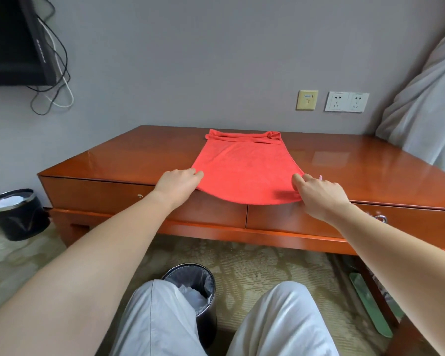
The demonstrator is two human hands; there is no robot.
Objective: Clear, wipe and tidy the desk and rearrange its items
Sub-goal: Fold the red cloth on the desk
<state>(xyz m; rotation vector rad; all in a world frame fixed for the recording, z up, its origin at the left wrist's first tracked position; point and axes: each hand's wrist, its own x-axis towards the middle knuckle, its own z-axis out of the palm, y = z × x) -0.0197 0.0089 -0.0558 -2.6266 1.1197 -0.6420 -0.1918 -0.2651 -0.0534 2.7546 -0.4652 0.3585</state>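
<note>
Head view: each hand has hold of a near corner of the red cloth [242, 170] — the left hand [179, 182] with fingers curled onto the left corner, the right hand [316, 191] pinching the right one between thumb and fingers. Between the two grips the hem sags over the front edge of the desk [370, 163]. Away from them the cloth lies flat on the top and ends in a bunched roll at its far end. Corners held apart like this pull the sheet taut and square, which I judge suits either dragging it toward the body as a wipe or folding it forward onto itself. The left thumb is tucked under the palm, so that pinch is read from the curl of the fingers, not seen outright. Something small and pink shows just beyond the right knuckles — likely a tag, but too small to be sure. What lies under the cloth cannot be seen, and the desk's right end runs out of frame.
</note>
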